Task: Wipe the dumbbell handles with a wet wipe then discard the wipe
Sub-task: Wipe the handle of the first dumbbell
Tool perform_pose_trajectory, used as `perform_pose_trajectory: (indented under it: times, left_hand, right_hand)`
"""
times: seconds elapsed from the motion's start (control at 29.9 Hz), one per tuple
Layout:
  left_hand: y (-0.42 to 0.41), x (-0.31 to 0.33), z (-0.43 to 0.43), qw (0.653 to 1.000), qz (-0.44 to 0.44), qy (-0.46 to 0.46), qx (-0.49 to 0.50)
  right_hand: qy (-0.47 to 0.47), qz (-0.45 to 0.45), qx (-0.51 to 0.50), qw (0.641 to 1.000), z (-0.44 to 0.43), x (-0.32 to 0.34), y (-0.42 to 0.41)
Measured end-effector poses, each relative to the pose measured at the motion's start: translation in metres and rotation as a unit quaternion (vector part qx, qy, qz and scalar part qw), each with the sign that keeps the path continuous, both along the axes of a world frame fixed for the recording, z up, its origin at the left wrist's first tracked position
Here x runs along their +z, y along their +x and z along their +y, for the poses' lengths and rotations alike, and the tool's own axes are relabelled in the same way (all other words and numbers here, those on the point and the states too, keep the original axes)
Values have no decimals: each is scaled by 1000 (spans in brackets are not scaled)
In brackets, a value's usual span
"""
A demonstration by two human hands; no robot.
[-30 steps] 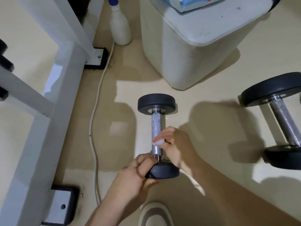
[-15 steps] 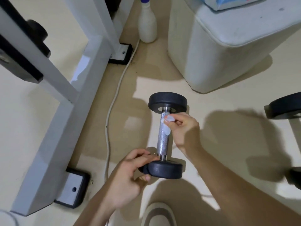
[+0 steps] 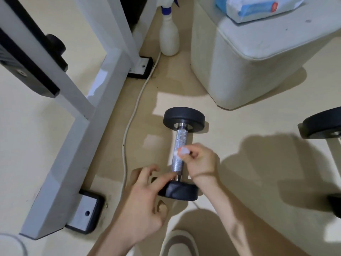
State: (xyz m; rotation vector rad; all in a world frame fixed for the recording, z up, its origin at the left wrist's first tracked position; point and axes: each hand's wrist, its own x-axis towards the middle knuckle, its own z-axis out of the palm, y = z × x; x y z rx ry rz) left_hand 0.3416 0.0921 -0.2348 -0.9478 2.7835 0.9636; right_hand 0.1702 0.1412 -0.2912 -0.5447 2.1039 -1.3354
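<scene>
A small dumbbell with black end weights and a knurled steel handle lies on the floor in the middle of the view. My right hand pinches a small white wet wipe against the right side of the handle, about halfway along. My left hand holds the near black weight, fingertips on its inner rim, thumb below its edge. A second, larger dumbbell lies at the right edge, cut off by the frame.
A white lidded bin stands behind the dumbbell with a wipes pack on its lid. A white spray bottle stands beside it. A white metal frame and a white cable lie left. A shoe is at the bottom.
My right hand slid the wipe up the handle to the far weight, then back down to mid-handle. My left hand stayed on the near weight. The camera view shifted.
</scene>
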Motion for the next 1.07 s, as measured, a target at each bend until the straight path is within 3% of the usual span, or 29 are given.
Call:
perform_pose_trajectory:
  times: [0.07,0.17,0.4,0.57,0.74,0.97,1.07]
  left_hand:
    - [-3,2,7,999,-12,-39,-32]
    - [-1,-4,0,995,-15,-98,-30]
    - [13,-3,-13,999,-19,-49,-10]
    - [14,-2,-15,999,-18,-33,8]
    - [12,-2,-13,999,-26,-40,7]
    - [17,-2,-13,998,5,10,67]
    - [18,-3,-16,996,27,23,84]
  right_hand:
    - [3,-31,29,999,4,-3,10]
    - [-26,-7,-41,999,-27,3,-2]
    - [11,-29,-125,992,-35,5,15]
    - [23,-121,-16,992,-13,11,27]
    - [14,-42,-80,996,-49,32,-10]
    - [57,-126,10,990,7,16,33]
    - [46,-75,62,994,-10,27,13]
